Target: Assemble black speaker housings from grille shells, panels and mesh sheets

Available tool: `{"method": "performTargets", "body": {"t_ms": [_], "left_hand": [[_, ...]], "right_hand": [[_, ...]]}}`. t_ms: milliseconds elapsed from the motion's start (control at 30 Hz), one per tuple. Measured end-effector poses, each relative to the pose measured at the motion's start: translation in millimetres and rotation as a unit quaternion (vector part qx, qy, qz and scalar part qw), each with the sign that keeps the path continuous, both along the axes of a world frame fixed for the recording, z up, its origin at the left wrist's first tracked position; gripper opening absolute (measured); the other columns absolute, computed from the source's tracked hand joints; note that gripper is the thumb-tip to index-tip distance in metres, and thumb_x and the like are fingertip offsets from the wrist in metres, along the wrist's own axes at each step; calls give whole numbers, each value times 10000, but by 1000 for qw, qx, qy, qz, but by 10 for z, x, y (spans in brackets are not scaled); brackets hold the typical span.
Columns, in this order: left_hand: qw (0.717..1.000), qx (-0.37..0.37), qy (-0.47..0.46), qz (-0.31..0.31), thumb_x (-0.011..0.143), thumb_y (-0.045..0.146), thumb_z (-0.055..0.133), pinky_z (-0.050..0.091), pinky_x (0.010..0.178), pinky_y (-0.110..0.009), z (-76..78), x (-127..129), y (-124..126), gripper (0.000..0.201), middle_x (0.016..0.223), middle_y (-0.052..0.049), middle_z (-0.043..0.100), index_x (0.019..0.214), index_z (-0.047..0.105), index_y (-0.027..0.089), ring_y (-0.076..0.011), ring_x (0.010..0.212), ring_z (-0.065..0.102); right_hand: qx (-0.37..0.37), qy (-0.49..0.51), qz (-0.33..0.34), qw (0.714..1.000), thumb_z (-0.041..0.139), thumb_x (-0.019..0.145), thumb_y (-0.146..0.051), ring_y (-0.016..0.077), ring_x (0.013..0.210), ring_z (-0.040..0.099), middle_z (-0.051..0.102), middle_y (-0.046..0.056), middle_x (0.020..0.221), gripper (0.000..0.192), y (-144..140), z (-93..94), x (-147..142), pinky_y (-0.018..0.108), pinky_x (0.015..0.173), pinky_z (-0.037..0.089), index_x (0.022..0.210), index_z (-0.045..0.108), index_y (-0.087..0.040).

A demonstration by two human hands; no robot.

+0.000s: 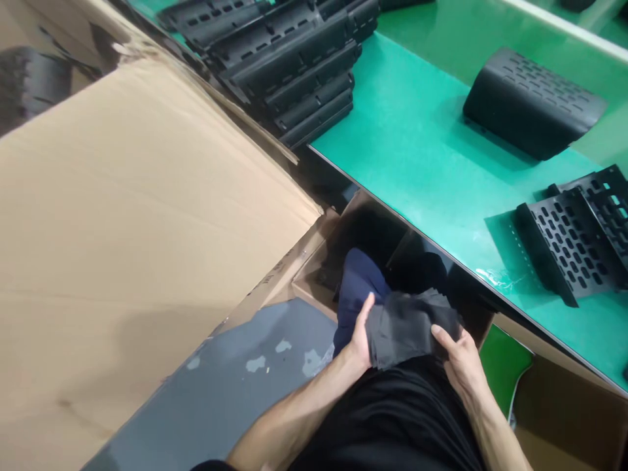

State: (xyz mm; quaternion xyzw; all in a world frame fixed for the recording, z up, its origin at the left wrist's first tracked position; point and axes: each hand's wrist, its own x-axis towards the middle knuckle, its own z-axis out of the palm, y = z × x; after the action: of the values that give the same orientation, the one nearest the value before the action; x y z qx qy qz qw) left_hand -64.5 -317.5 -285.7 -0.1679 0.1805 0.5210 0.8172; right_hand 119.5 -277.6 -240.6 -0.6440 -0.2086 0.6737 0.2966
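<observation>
I hold a dark grey piece of cloth [407, 327] in my lap, just below the near edge of the green counter [422, 144]. My left hand [362, 333] grips its left edge, thumb on top and fingers curled underneath. My right hand [458, 356] pinches the right edge, thumb pressed on the cloth. So both hands are clamped on the same cloth, set apart by its width. The cloth looks like a small stack of flat layers, though the blur keeps me from telling how many.

At eleven o'clock from my hands a big cardboard box [132, 216] leans, its plain brown side filling the left of the view. At twelve o'clock, on the far end of the counter, stands a pile of black slotted plastic panels [294, 65]. At one o'clock a single curved black cover [532, 101] with rows of slots lies alone on the counter. At two o'clock, near the counter's edge, rest two perforated black panels [574, 242], one overlapping the other. Below my left forearm the grey floor [245, 386] shows worn patches.
</observation>
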Motion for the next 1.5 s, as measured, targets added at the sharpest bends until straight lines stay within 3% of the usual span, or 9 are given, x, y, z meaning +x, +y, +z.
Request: {"method": "performTargets", "body": {"t_ms": [100,200,400,600,733,800,967,1167,1500], "left_hand": [[997,-37,58,-16,819,772,672,434,1149,-580,95,-70,-192,774,1200,-220,771,1197,733,99,-423,1249,666],[974,-42,222,-19,702,420,933,528,1060,-513,218,-111,-207,540,1082,-155,808,1127,748,144,-354,1071,753],[870,163,465,25,698,358,931,578,957,-419,591,-459,677,487,1044,-115,803,1102,760,147,-295,996,746],[592,448,665,82,840,393,769,589,876,-361,1110,-905,2107,415,1075,-113,794,1172,736,146,-255,953,742],[493,518,691,104,841,308,715,523,1051,-466,1374,-997,2825,165,1069,-123,806,908,805,187,-308,1129,690],[430,545,714,94,784,230,738,404,1180,-536,1419,-1042,3017,106,1173,-108,794,846,824,235,-343,1293,598],[170,549,818,-43,690,46,628,249,1272,-627,1153,-1233,2969,561,1483,-60,642,1149,803,317,-352,1483,451],[243,497,833,-13,743,44,522,338,1262,-550,807,-1324,2579,545,1365,-75,726,1185,777,236,-278,1362,596],[339,484,804,65,736,119,568,366,1205,-608,825,-1268,2463,392,1113,-64,822,987,831,265,-312,1206,676]], "right_hand": [[46,-36,16,998,955,632,-482,320,1069,762,806,118,1143,610,-74,-44,71,453,984,594,1119,740,-183],[80,-32,59,994,923,690,-501,333,1112,747,794,136,1173,605,-17,7,83,477,1016,576,1163,725,-180],[269,-43,155,950,863,753,-435,330,1117,738,785,108,1191,580,763,536,-50,450,969,599,1263,698,-215],[531,-207,317,758,621,833,-236,248,803,762,792,55,864,186,2004,1052,-131,346,709,612,980,727,-193],[621,-263,343,653,594,780,-160,312,1234,671,803,96,1113,208,2682,1256,-196,483,1009,552,920,729,-234],[641,-298,371,602,577,746,-103,320,1356,589,789,107,1191,286,2885,1293,-196,549,1126,460,933,742,-240],[597,-366,481,528,568,603,-7,413,1425,518,758,116,1291,548,2936,1157,21,727,1172,314,1048,782,-245],[565,-486,531,403,549,833,-78,377,1448,505,659,124,1447,500,2617,1086,187,580,1149,455,1279,720,-226],[609,-499,486,380,614,878,-165,377,1242,638,729,136,1244,312,2265,910,-77,610,1112,415,1150,746,-239]]}}
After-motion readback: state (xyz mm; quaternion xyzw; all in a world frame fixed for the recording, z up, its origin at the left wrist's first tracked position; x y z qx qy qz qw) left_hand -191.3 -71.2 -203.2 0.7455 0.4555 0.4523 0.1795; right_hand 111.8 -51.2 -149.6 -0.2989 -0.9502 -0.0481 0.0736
